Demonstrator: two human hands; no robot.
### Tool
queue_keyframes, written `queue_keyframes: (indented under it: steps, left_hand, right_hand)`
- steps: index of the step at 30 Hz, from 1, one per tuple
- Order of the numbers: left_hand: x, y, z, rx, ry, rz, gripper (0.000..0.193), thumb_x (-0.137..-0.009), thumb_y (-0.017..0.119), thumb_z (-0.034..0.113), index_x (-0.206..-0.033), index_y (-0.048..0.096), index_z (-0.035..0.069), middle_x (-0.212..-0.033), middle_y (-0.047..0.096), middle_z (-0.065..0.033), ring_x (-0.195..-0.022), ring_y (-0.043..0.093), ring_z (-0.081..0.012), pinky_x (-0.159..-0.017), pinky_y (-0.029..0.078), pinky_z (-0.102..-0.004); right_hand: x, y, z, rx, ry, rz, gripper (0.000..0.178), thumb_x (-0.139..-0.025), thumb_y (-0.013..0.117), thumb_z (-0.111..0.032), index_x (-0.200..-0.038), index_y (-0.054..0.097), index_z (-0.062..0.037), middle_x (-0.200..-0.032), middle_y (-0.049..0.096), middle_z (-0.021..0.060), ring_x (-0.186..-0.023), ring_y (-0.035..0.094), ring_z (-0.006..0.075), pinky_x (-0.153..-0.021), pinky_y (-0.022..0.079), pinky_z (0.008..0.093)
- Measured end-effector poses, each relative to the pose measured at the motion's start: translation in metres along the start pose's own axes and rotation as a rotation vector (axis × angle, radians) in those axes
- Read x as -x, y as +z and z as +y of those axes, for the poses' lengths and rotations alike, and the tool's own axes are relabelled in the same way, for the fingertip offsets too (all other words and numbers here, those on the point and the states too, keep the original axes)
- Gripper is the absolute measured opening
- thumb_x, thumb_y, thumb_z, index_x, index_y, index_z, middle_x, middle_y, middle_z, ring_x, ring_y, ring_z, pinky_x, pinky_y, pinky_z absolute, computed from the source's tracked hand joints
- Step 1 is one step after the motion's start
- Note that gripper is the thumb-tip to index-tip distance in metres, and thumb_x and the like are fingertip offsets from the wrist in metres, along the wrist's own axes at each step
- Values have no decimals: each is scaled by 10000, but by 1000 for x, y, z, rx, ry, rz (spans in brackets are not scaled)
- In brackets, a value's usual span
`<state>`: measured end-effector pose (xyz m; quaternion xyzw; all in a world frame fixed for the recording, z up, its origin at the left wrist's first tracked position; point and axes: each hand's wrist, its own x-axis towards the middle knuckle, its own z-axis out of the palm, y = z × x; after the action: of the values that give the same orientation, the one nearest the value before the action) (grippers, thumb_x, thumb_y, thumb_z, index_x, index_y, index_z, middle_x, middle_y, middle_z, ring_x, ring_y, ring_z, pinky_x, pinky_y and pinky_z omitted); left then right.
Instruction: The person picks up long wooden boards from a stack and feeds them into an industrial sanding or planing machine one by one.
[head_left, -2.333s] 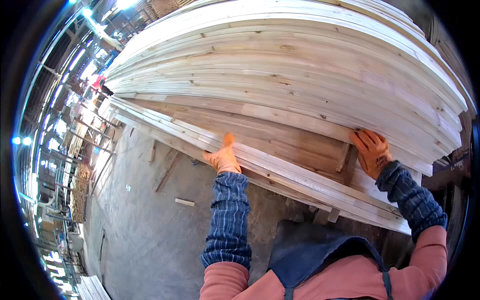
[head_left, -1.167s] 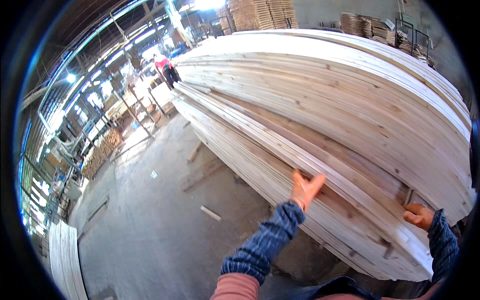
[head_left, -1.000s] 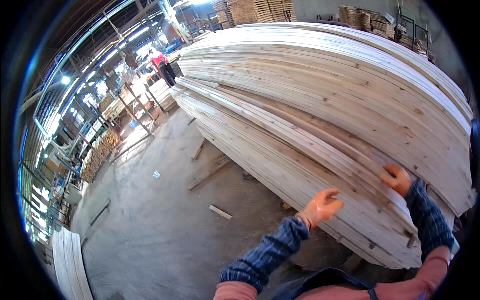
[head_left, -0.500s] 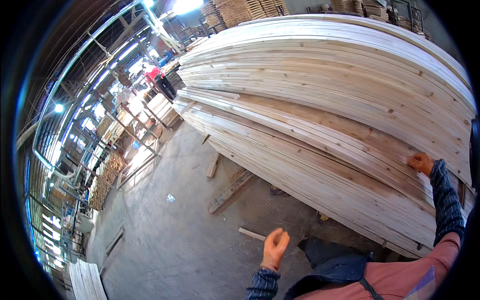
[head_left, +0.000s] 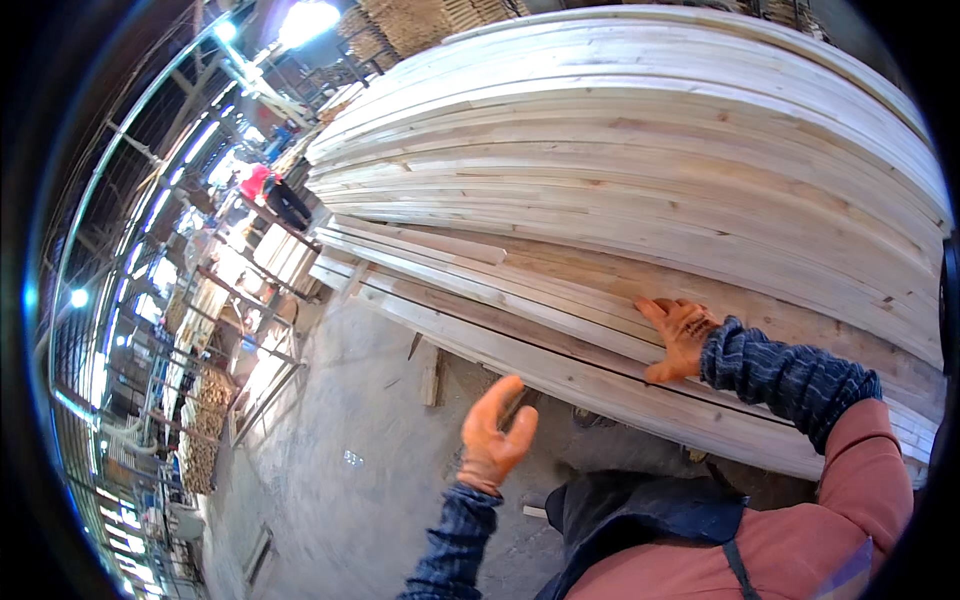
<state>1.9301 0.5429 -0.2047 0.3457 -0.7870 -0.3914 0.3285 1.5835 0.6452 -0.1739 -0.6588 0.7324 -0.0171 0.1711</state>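
Observation:
My right hand (head_left: 680, 338), in an orange glove, lies spread over several long pale wooden boards (head_left: 560, 312) on the near, lower part of a big lumber stack. Its thumb and fingers are apart across the boards' width. My left hand (head_left: 495, 435), gloved alike, hangs in the air over the floor, just short of the stack's near edge. Thumb and fingers are apart and nothing is in it. A shorter board (head_left: 440, 240) rests on top near the far left end of the boards.
Behind the boards rises a taller tier of lumber (head_left: 640, 150). Wood offcuts (head_left: 432, 378) lie on the concrete floor (head_left: 330, 500) beside the stack. Metal racks (head_left: 265, 330) with wood stand to the left. A person in a red top (head_left: 262, 185) bends at the far left.
My right hand has moved left along the boards and opened from a closed shape. My left hand has risen toward the stack's edge, its fingers now apart. The view has shifted.

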Motion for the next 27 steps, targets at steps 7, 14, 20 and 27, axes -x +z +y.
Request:
queue_keyframes:
  steps: [7, 14, 20, 27]
  left_hand:
    - [-236, -103, -74, -762, 446, -317, 757, -744, 812, 330, -1429, 571, 115, -1488, 541, -171, -1418, 465, -362, -1175, 391, -470]
    - [-344, -141, -111, -976, 603, -930, 858, -607, 888, 477, -1343, 640, 114, -1319, 646, -202, -1294, 566, -381, -1161, 389, -523]
    - [-359, -151, -140, -348, 715, -936, 705, -748, 823, 470, -1300, 660, 62, -1303, 663, -188, -1232, 607, -376, -1116, 437, -488]
    - [-441, -115, -187, -471, 899, -700, 497, -886, 734, 319, -1294, 657, 47, -1293, 672, -161, -1159, 652, -355, -991, 532, -455]
  right_hand:
    - [-109, -30, -81, 4, 101, -65, 1041, -778, 727, -471, -1627, 245, -111, -1546, 427, 285, -1345, 508, 443, -1107, 458, 517]
    - [-80, -4, -92, -34, 43, 119, 1036, -647, 819, -290, -1574, 382, -138, -1390, 566, 273, -1239, 592, 421, -1082, 488, 516]
    - [-65, 5, -110, -136, 79, 311, 1021, -491, 827, -222, -1462, 527, -123, -1246, 648, 230, -1130, 643, 431, -982, 529, 526]
    - [-70, 7, -114, -68, 116, 316, 1076, -410, 816, -265, -1449, 564, -143, -1181, 677, 201, -1068, 669, 411, -945, 545, 537]
